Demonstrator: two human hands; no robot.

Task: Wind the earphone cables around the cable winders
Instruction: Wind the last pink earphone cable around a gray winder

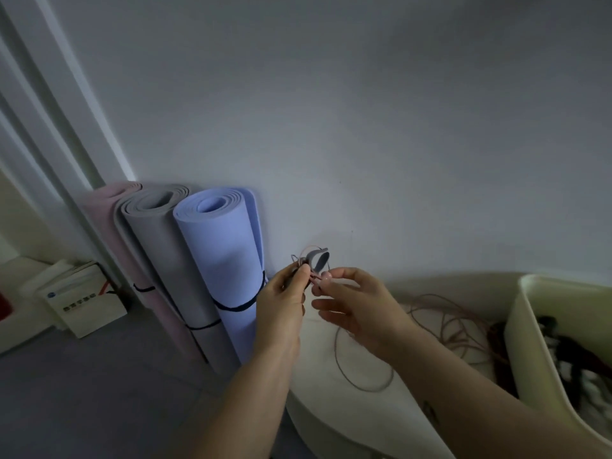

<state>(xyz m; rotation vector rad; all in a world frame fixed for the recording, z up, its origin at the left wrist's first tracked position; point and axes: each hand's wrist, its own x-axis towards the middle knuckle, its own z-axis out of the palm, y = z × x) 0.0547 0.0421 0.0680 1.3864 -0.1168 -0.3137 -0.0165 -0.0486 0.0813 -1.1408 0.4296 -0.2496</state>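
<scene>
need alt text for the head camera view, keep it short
Above a white table, the left hand grips a grey cable winder and the right hand pinches a pink earphone cable whose slack trails across the table. Rolled mats lean on the wall behind.

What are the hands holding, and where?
Left hand grips the grey strap-like cable winder at its lower end; right hand pinches the thin pink earphone cable beside it.
</scene>
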